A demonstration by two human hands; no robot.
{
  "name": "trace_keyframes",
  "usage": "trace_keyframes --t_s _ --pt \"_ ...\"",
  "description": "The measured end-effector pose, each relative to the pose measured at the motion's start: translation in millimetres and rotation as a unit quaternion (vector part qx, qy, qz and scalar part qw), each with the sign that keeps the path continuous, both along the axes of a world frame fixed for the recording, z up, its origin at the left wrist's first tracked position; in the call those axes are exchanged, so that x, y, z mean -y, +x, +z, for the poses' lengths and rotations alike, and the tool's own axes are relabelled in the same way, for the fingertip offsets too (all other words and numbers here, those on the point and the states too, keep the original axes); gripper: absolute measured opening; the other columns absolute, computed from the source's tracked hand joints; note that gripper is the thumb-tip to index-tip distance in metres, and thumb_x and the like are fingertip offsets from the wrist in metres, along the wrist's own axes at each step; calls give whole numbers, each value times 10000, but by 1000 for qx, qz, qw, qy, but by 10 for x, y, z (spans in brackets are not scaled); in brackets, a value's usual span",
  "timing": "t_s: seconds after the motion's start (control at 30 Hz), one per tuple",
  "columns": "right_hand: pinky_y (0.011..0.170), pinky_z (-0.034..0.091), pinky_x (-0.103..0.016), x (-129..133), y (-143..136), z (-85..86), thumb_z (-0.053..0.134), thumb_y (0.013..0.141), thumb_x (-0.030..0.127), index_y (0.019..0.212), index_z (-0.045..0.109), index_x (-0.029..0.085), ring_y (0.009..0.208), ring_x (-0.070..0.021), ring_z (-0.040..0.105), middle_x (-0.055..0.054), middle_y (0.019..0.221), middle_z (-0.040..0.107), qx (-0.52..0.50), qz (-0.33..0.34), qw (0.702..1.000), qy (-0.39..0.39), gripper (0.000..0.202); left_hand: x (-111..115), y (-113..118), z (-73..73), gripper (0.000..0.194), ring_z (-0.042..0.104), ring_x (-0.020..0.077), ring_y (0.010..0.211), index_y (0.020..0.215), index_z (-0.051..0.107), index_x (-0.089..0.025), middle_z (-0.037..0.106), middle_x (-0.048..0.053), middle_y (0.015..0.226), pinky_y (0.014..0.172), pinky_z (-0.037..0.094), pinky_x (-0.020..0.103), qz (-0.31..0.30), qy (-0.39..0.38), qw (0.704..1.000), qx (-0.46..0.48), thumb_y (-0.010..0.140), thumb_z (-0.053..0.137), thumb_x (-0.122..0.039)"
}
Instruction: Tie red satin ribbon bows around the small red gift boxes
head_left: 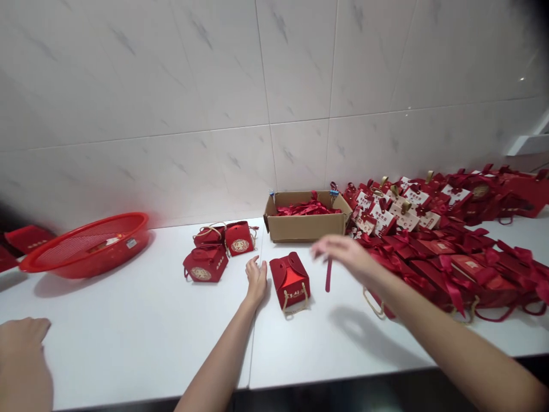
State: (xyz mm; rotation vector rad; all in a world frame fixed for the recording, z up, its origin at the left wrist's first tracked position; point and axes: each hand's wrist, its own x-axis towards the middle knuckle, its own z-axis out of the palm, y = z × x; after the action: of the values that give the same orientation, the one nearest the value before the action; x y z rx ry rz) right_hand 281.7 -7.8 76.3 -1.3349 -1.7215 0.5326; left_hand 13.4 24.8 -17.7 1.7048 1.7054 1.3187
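A small red gift box [290,280] with gold lettering and a gold cord stands on the white table in front of me, its top flaps curving together. My left hand [256,279] rests on the table just left of it, fingers apart and slightly curled, holding nothing. Above the table, right of the box, my right hand [343,252] is pinched on a dark red ribbon [328,276] that hangs down below its fingers. The fingertips are slightly blurred. Behind the box, a cardboard box [306,228] contains a heap of red ribbons [306,207].
Several red gift boxes [206,266] stand to the left. At the far left are a red plastic basket [86,252] and another person's hand [23,343]. Many ribboned red boxes [454,269] and tagged red bags [398,206] crowd the right. A tiled wall closes the back.
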Motion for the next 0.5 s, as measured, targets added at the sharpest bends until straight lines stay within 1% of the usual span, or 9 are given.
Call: trace_keyframes --t_s 0.03,0.1,0.17,0.2,0.27,0.3,0.37,0.43,0.5 --pt "752 458 -312 -285 32 219 291 950 394 1016 608 64 818 -138 566 -81 924 608 10 -15 999 31 462 -7 -8 -1 417 353 274 1228 1181 384 -164 400 152 1236 1045 269 490 3 -5 1000 12 881 329 -449" --pt "792 422 -328 -824 99 575 303 937 368 930 630 17 822 -148 545 -94 870 594 53 -90 992 72 480 -19 -17 -8 433 373 270 1209 1195 364 -164 390 158 1250 1035 291 477 5 -9 999 33 876 346 -456" --pt "849 382 -350 -1250 158 747 416 896 317 880 638 -10 885 -170 528 -122 914 569 108 -184 974 74 396 -25 -17 -15 442 400 262 1176 1201 352 -163 393 158 1248 1027 302 465 7 -4 999 41 868 365 -453" --pt "861 372 -358 -1408 181 758 462 874 294 904 635 -14 926 -184 523 -141 983 547 130 -204 968 62 355 -26 -15 -18 443 409 258 1162 1200 350 -160 396 158 1242 1025 304 461 7 0 999 42 866 369 -450" --pt "897 349 -374 -1633 214 666 504 849 263 1014 618 18 1048 -227 482 -171 1147 474 227 -226 947 21 316 -22 -9 -22 437 415 253 1148 1196 349 -158 403 153 1230 1018 312 459 8 6 999 43 864 375 -440" --pt "923 334 -388 -1712 225 589 526 833 259 1047 616 54 1112 -254 443 -175 1225 431 277 -220 935 -1 310 -18 -7 -25 431 417 251 1144 1194 349 -161 406 149 1226 1013 317 459 8 8 999 47 862 380 -434" --pt "966 304 -439 -1842 242 431 597 769 272 1005 651 129 1194 -315 365 -153 1332 374 343 -184 920 -46 281 -10 -3 -31 420 424 244 1136 1191 348 -169 406 140 1223 1004 330 454 8 7 998 57 860 389 -425" --pt "968 293 -515 -1964 259 316 657 690 286 913 685 179 1212 -368 339 -119 1358 389 360 -146 917 -86 248 -1 -1 -39 417 430 237 1136 1188 346 -169 401 139 1225 996 342 440 13 2 998 68 861 386 -425" --pt "940 290 -584 -2079 281 255 658 657 286 929 690 211 1197 -391 358 -110 1317 455 359 -128 918 -110 284 7 -3 -46 418 425 234 1148 1185 347 -163 398 144 1227 990 347 428 17 -5 997 71 867 371 -433"
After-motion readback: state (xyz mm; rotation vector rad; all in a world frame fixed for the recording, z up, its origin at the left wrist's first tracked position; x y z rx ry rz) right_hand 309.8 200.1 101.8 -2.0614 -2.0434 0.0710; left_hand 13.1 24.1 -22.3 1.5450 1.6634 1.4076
